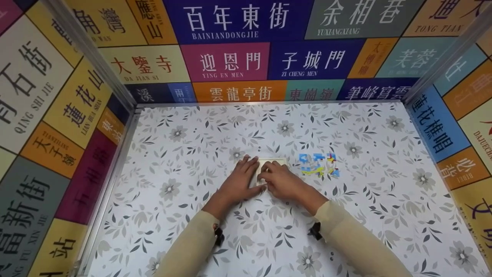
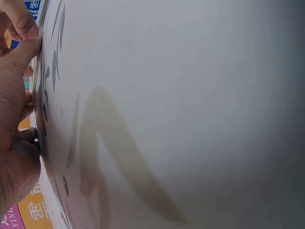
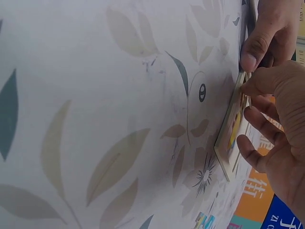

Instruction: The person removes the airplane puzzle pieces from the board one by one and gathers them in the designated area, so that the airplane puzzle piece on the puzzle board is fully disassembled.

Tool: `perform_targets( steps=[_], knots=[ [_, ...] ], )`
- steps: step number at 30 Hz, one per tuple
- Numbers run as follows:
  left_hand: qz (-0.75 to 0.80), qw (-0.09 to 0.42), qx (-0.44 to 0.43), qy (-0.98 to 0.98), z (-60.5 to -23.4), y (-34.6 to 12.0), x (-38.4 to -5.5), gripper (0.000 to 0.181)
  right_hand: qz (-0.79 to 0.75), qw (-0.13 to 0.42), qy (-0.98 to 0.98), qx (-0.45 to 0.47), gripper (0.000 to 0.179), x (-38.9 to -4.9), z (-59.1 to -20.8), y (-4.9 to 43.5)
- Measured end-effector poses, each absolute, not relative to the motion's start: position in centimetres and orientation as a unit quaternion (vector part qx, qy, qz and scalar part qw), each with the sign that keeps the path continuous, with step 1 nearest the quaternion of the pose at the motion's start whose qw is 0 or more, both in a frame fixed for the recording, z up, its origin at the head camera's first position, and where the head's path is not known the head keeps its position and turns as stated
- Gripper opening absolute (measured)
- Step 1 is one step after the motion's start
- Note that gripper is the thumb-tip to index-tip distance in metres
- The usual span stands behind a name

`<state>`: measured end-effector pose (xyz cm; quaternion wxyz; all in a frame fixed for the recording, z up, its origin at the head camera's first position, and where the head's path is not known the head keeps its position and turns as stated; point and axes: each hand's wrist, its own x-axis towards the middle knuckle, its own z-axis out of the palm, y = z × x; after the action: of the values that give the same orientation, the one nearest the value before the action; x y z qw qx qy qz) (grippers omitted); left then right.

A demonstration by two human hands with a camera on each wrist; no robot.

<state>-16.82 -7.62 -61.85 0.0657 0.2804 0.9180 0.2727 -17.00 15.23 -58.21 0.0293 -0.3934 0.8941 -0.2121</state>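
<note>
A thin pale tray-like board (image 1: 272, 159) lies flat on the table, mostly covered by both hands. In the right wrist view, yellow and red colouring shows inside the board's rim (image 3: 224, 136). My left hand (image 1: 241, 179) rests along its left side, fingers stretched forward and thumb spread along the near edge. My right hand (image 1: 283, 180) bends over the board, its thumb touching near the close edge and its other fingers loosely curved above. Whether a piece sits between its fingertips is hidden. Right of the board lie several blue, yellow and red jigsaw pieces (image 1: 318, 169).
The tabletop (image 1: 192, 154) has a white covering with grey flowers and leaves. Panels with coloured street-name blocks (image 1: 230, 61) stand at the back and both sides. Dark straps (image 1: 316, 231) sit at both sleeve ends.
</note>
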Motion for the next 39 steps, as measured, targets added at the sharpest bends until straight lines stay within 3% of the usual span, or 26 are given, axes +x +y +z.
perform_targets(
  steps=[28,39],
  knots=[
    [0.284,0.083,0.278,0.914,-62.1,-7.7,-16.8,0.088,-0.279,-0.024,0.895,-0.347,0.029,-15.4,-58.5,22.3],
    [0.288,0.091,0.268,0.915,-61.8,-7.7,-16.8,0.088,-0.265,-0.057,0.894,-0.357,0.039,-14.9,-59.1,25.4]
  ],
)
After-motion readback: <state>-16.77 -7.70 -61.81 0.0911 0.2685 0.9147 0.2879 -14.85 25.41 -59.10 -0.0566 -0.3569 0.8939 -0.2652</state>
